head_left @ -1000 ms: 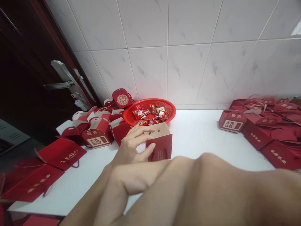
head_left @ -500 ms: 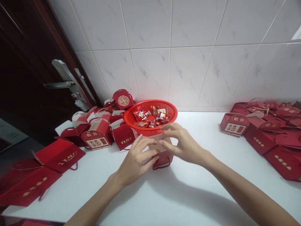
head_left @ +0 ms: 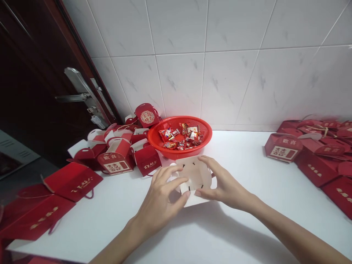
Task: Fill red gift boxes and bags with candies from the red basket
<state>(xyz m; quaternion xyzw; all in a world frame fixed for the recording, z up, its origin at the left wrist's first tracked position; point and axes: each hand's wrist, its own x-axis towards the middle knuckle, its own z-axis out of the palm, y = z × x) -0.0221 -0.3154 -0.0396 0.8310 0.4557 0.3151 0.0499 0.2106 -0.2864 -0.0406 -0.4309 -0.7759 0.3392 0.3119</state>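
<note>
A small gift box (head_left: 193, 175) stands on the white table in front of me, its top flaps spread and its white inside facing up. I see nothing lying in it; dark slots show in its flaps. My left hand (head_left: 168, 187) is on the box's left side, fingers over the flaps and thumb at the front flap. On the right side, my right hand (head_left: 221, 183) holds the box, with its thumb on the front flap and its index finger at the back corner. Just behind the box sits a red plastic basket (head_left: 180, 154) with several wrapped candies (head_left: 192, 135) inside.
Several red gift boxes (head_left: 115, 157) crowd the left of the table, some with lids up. More red boxes (head_left: 316, 167) are piled at the right. A tiled wall (head_left: 231, 84) rises behind, and a dark door with a metal handle (head_left: 74, 98) stands at left.
The box's top flaps have been folded outward, so its white inside now shows. Both hands have come down onto its sides. The view has shifted slightly.
</note>
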